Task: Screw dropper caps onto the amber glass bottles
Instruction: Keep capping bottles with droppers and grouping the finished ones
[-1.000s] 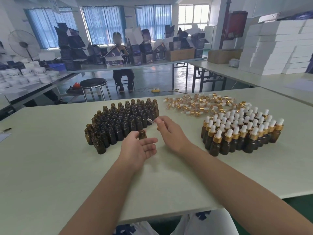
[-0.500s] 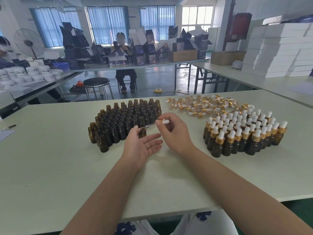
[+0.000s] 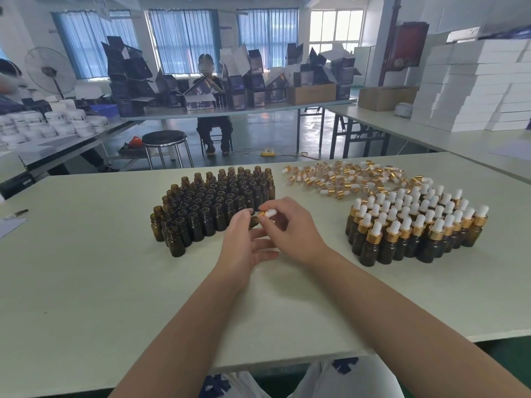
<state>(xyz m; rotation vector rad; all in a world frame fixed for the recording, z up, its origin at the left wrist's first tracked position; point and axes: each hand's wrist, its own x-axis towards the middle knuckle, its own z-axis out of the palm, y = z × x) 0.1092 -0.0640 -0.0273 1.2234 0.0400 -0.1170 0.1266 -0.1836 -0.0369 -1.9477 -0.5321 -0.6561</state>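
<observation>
One amber bottle (image 3: 254, 220) held tilted at mid-table, just in front of the uncapped cluster (image 3: 214, 201), gripped between thumb and forefinger of the left hand (image 3: 247, 245), remaining fingers spread loose below. Dropper cap (image 3: 267, 213) at the bottle's mouth, gold collar against the neck, white bulb pointing right, pinched in the fingertips of the right hand (image 3: 290, 229). Glass pipette apparently already inside the neck, though hidden by the fingers; thread engagement impossible to judge from here. Likely at the start of the twist, or just seating the collar.

Beyond the held bottle, toward the far edge of the table (image 3: 86, 282): the uncapped cluster, open necks upright, packed tight, several dozen strong. Right of that cluster and slightly farther back: a loose heap of spare caps (image 3: 344, 179), gold collars and white bulbs lying on their sides. Right of the cluster and nearer: the finished group (image 3: 413, 228), bottles upright with caps on, packed in rows, well apart from the hands.

As for progress: roughly a third to a half done, judging by the two groups, with the uncapped cluster looking the larger. Plenty of caps left in the heap. Remaining for this bottle: tightening the collar down, then a place among the finished group. After that, the same again for every open neck in the cluster.
</observation>
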